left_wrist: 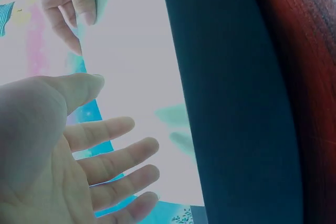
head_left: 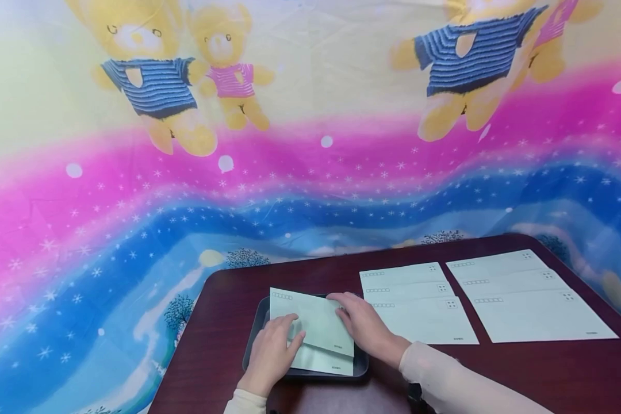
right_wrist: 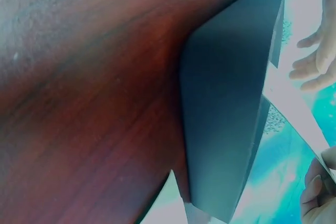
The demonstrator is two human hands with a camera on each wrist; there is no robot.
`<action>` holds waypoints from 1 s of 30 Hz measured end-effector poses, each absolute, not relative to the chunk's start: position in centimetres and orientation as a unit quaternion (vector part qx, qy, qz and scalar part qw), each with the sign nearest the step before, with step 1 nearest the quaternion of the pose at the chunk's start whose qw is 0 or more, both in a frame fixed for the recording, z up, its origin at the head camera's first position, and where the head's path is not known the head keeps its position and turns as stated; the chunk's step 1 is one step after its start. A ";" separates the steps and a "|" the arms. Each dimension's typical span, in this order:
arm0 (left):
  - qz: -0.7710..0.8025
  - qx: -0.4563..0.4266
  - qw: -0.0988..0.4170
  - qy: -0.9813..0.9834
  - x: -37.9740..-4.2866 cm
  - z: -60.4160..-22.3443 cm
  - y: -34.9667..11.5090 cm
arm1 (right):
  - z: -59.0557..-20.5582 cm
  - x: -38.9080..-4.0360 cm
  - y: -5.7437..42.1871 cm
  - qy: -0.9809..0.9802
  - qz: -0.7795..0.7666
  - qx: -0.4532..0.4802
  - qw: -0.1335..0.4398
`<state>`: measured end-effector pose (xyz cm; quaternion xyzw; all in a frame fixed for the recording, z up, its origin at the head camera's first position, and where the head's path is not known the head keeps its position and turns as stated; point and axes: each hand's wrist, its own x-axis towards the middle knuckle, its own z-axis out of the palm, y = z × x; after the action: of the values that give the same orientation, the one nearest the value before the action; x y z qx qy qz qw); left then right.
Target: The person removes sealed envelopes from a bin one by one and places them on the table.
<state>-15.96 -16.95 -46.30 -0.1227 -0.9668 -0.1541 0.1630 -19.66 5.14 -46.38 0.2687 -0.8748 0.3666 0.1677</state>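
Note:
A pale green envelope [head_left: 315, 322] is tilted up over a dark tray [head_left: 363, 367], its far-left corner above the tray's back rim. My right hand [head_left: 366, 325] pinches it by the right edge, thumb on one face and fingers behind. Over the envelope's left side is my left hand [head_left: 273, 348], its fingers spread and nearly straight; in the left wrist view the palm and fingertips [left_wrist: 149, 145] show, gripping nothing. A second envelope [head_left: 323, 363] lies in the tray underneath, mostly covered by the raised one.
Right of the tray, several envelopes lie overlapped in two columns, a nearer group [head_left: 419, 322] and a farther one [head_left: 543, 319]. The dark red-brown table [head_left: 212, 345] ends at a rounded back edge, with a printed cloth [head_left: 310, 172] hanging behind.

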 end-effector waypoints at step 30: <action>-0.177 -0.132 0.168 -0.961 -15.7 -45.3 -15.9 | -43.7 -19.3 8.9 -0.865 0.408 0.224 0.188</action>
<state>-15.71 -15.85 -45.26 -0.1325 -0.9607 -0.1771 0.1678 -19.31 8.88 -43.72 0.2236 -0.8649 0.4081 0.1881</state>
